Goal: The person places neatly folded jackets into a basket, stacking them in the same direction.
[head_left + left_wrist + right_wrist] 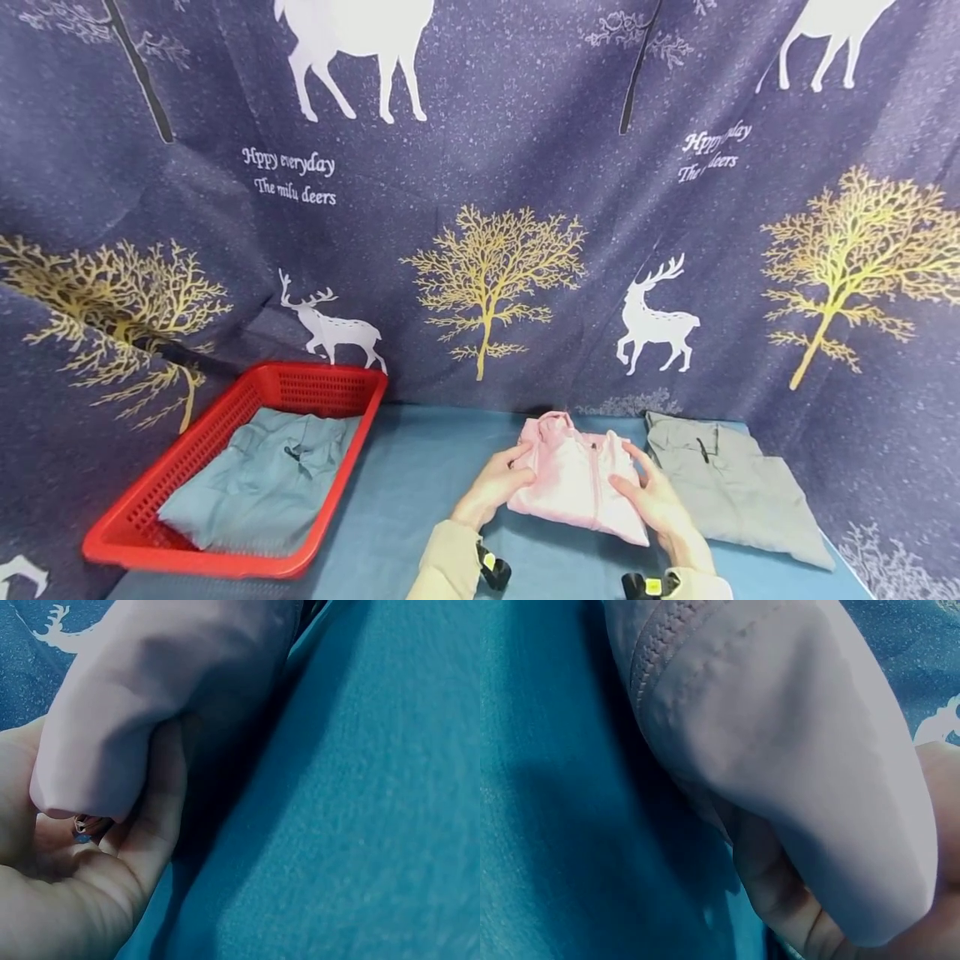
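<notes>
A folded pink zip-up jacket (564,479) is held between both hands over the blue table, its zipper running down the front. My left hand (497,485) grips its left edge, thumb on top. In the left wrist view the fingers (161,802) curl under the folded edge, and a ring shows on one of them. On the opposite side, my right hand (660,504) grips the right edge, thumb over the front. The right wrist view shows the jacket's folded side (817,772) with fingers beneath it and a shadow on the cloth below.
To the left stands a red plastic basket (360,442) with a folded blue-grey jacket (262,475) in it. A folded grey-green garment (727,492) lies right of the pink jacket. Behind the blue-covered table (405,492) hangs a dark curtain (495,167) printed with deer and trees.
</notes>
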{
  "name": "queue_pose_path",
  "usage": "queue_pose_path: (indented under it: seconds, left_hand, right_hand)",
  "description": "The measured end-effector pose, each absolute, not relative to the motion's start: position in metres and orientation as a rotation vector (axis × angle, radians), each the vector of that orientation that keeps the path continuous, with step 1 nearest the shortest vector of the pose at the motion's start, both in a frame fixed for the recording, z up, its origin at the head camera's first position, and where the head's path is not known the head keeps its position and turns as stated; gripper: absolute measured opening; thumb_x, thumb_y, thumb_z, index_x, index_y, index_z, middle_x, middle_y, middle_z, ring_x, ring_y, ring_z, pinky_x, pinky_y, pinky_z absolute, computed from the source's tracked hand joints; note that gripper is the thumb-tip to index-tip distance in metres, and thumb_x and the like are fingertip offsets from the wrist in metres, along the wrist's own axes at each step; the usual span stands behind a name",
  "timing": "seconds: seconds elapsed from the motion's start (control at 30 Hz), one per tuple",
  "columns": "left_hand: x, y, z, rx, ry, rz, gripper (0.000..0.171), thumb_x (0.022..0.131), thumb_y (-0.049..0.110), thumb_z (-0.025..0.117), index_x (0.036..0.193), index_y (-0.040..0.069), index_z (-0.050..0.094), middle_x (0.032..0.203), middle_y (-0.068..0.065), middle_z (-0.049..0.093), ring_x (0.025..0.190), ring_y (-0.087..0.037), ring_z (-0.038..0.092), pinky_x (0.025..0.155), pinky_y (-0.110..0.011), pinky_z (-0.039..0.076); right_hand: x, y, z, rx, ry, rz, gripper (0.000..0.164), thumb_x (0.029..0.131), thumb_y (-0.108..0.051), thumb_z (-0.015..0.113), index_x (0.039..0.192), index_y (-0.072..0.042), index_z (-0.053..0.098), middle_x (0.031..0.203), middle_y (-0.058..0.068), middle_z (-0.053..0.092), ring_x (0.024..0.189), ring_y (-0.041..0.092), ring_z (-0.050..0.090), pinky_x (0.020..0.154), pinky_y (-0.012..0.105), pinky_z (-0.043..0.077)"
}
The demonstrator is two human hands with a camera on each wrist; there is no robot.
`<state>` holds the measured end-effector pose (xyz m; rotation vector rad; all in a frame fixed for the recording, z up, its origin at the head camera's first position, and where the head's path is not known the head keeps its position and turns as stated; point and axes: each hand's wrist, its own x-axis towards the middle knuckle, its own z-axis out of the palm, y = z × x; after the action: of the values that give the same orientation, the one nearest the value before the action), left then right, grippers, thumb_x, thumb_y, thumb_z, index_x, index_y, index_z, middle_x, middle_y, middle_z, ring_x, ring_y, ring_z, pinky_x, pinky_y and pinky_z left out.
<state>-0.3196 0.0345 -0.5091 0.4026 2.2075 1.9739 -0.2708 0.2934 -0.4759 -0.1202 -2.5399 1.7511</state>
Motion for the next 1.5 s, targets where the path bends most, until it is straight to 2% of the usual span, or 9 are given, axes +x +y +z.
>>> queue_pose_path:
  seconds: [0.2,0.47,0.6,0.7,0.83,1.07,1.17,1.3,1.5]
  left_hand:
    - [-0.315,0.03,-0.504,0.391,2.19,1.988,0.069,0.073,0.005,0.062,0.141,0.006,0.053,0.145,-0.009,0.048,0.126,-0.024,0.04,0.1,-0.043,0.033]
    - [-0.317,0.026,-0.487,0.467,2.194,1.992,0.07,0.073,0.006,0.062,0.143,0.005,0.05,0.146,-0.009,0.046,0.124,-0.024,0.04,0.1,-0.043,0.031]
    - [-0.318,0.02,-0.479,0.489,2.205,1.996,0.072,0.073,0.006,0.063,0.144,0.009,0.05,0.141,-0.006,0.049,0.097,-0.02,0.047,0.08,-0.033,0.04]
    - [-0.318,0.013,-0.472,0.498,2.231,1.996,0.071,0.074,0.007,0.063,0.144,0.011,0.05,0.136,-0.006,0.052,0.077,-0.018,0.044,0.068,-0.029,0.039]
    - [-0.317,-0.002,-0.464,0.501,2.283,1.98,0.069,0.076,0.007,0.062,0.143,0.011,0.051,0.134,-0.007,0.052,0.084,-0.019,0.045,0.074,-0.03,0.039]
    - [-0.315,-0.026,-0.45,0.541,2.291,2.003,0.067,0.078,0.006,0.062,0.144,0.011,0.05,0.137,-0.009,0.051,0.104,-0.024,0.046,0.082,-0.032,0.039]
    - [-0.313,-0.034,-0.445,0.55,2.29,2.028,0.066,0.079,0.005,0.061,0.144,0.011,0.05,0.136,-0.009,0.051,0.113,-0.025,0.044,0.085,-0.034,0.037]
    - [-0.311,-0.045,-0.441,0.525,2.33,2.041,0.065,0.078,0.003,0.059,0.142,0.012,0.053,0.13,-0.009,0.054,0.107,-0.025,0.047,0.084,-0.034,0.038]
    - [-0.303,-0.069,-0.433,0.527,2.361,2.089,0.062,0.079,0.0,0.058,0.139,0.012,0.057,0.132,-0.008,0.056,0.111,-0.024,0.046,0.092,-0.037,0.036]
  right_hand:
    - [-0.268,0.29,-0.469,-0.116,-2.548,1.731,0.071,0.092,-0.014,0.068,0.151,-0.006,0.031,0.117,0.03,0.06,0.08,0.022,0.065,0.064,0.032,0.053]
    - [-0.265,0.286,-0.453,-0.015,-2.523,1.661,0.068,0.093,-0.009,0.066,0.151,-0.002,0.031,0.134,0.036,0.048,0.097,0.027,0.063,0.069,0.03,0.054]
    - [-0.263,0.28,-0.443,-0.005,-2.502,1.662,0.067,0.094,-0.009,0.065,0.151,-0.005,0.031,0.136,0.033,0.047,0.105,0.03,0.06,0.072,0.029,0.053]
    - [-0.26,0.271,-0.435,-0.003,-2.502,1.617,0.065,0.094,-0.011,0.065,0.151,-0.006,0.033,0.137,0.031,0.046,0.113,0.037,0.055,0.075,0.03,0.052]
    - [-0.258,0.257,-0.43,0.037,-2.505,1.524,0.065,0.093,-0.013,0.067,0.15,-0.007,0.037,0.141,0.029,0.044,0.118,0.04,0.052,0.079,0.035,0.05]
    - [-0.261,0.232,-0.432,0.027,-2.452,1.474,0.064,0.092,-0.014,0.068,0.149,-0.013,0.04,0.122,0.027,0.06,0.092,0.028,0.064,0.067,0.035,0.052]
    - [-0.26,0.222,-0.433,0.008,-2.442,1.389,0.063,0.091,-0.016,0.068,0.149,-0.015,0.042,0.126,0.026,0.059,0.098,0.031,0.064,0.074,0.042,0.053]
    - [-0.257,0.209,-0.433,0.03,-2.398,1.355,0.062,0.09,-0.019,0.069,0.147,-0.016,0.045,0.136,0.022,0.053,0.112,0.036,0.06,0.086,0.05,0.05]
    - [-0.254,0.184,-0.433,0.073,-2.327,1.379,0.061,0.089,-0.017,0.071,0.146,-0.019,0.047,0.117,0.015,0.067,0.092,0.022,0.066,0.076,0.039,0.052]
